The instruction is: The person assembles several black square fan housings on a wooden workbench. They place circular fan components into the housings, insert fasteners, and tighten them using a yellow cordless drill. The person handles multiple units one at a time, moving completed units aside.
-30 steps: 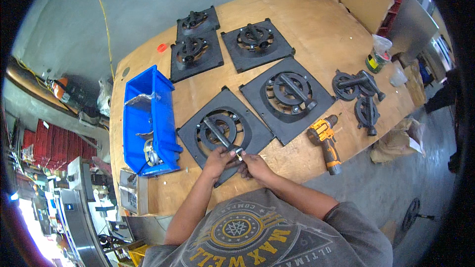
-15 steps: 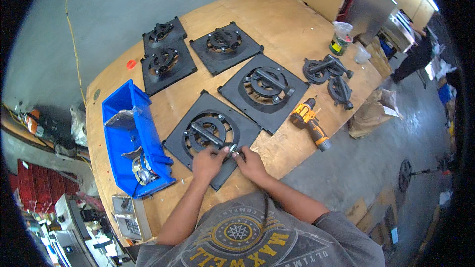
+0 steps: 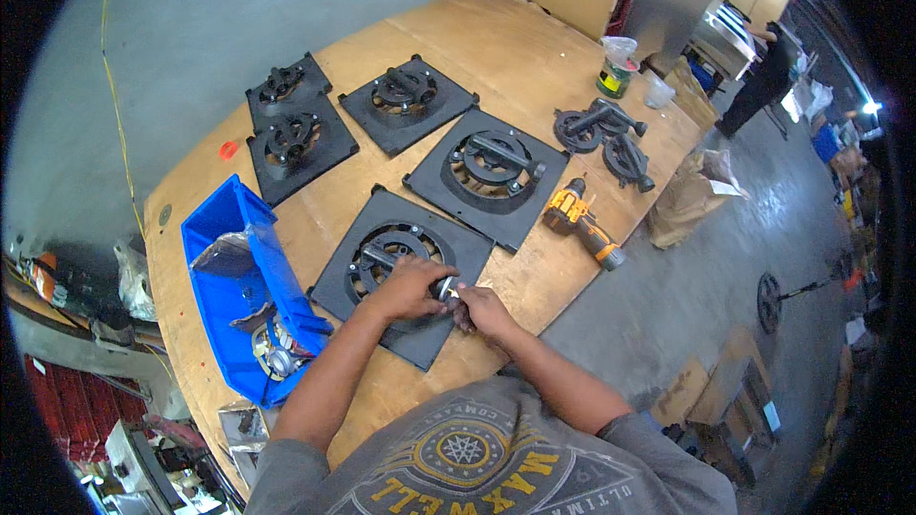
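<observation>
A black cast burner [image 3: 380, 254] sits in the round opening of a square black plate [image 3: 343, 278] in front of me. My left hand [image 3: 408, 290] is closed over the near end of the burner's tube, its fingers curled round it. A shiny round metal disc [image 3: 444, 288] shows at that tube end, between my two hands. Just right of it, my right hand [image 3: 484, 311] is closed in a pinch against the disc's side. Its fingertips hide whatever small part they hold.
Several similar plates with burners [image 3: 489, 172] lie farther off, and loose burners [image 3: 611, 133] at the right. A yellow cordless drill [image 3: 582, 221] rests near the table's right edge. A blue bin [image 3: 218, 296] with metal parts stands left; a jar [image 3: 616, 76] stands far right.
My left hand has shifted forward over the tube and covers more of it. The disc now appears more edge-on between my hands. The whole view has shifted slightly.
</observation>
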Demonstrator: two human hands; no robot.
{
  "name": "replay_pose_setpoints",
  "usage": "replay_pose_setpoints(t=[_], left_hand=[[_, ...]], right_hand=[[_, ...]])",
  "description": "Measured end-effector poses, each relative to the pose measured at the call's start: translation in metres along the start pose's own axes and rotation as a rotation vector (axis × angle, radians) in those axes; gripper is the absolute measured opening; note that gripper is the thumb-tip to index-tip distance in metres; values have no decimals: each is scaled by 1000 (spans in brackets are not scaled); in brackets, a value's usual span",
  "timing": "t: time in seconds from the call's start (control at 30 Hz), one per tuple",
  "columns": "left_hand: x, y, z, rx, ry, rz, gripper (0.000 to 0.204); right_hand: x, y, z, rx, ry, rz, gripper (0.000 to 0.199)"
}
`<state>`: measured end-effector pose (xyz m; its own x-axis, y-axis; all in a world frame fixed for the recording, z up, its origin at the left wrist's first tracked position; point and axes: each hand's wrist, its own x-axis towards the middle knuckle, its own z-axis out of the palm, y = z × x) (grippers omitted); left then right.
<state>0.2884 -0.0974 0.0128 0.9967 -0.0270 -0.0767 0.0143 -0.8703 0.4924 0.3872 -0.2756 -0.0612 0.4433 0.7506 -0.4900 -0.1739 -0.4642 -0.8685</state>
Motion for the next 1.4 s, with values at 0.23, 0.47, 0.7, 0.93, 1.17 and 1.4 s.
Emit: replay_pose_setpoints(t=[0.23, 0.47, 0.7, 0.93, 1.17, 1.4], left_hand=[[0, 3, -1, -65, 33, -7, 65], [-1, 2, 0, -53, 39, -22, 63], [0, 3, 0, -54, 47, -26, 64], [1, -2, 4, -36, 37, -23, 66], [5, -6, 5, -31, -24, -44, 68], [5, -1, 1, -40, -37, -64, 68]], right_hand=[[-29, -23, 9, -749, 384, -454, 30], [-16, -19, 3, 135, 24, 55, 35], [-15, -19, 0, -241, 168, -189, 39], [-18, -20, -1, -586, 254, -430, 41], [-15, -20, 5, 322, -39, 50, 40], [-10, -21, 4, 93, 34, -39, 43]])
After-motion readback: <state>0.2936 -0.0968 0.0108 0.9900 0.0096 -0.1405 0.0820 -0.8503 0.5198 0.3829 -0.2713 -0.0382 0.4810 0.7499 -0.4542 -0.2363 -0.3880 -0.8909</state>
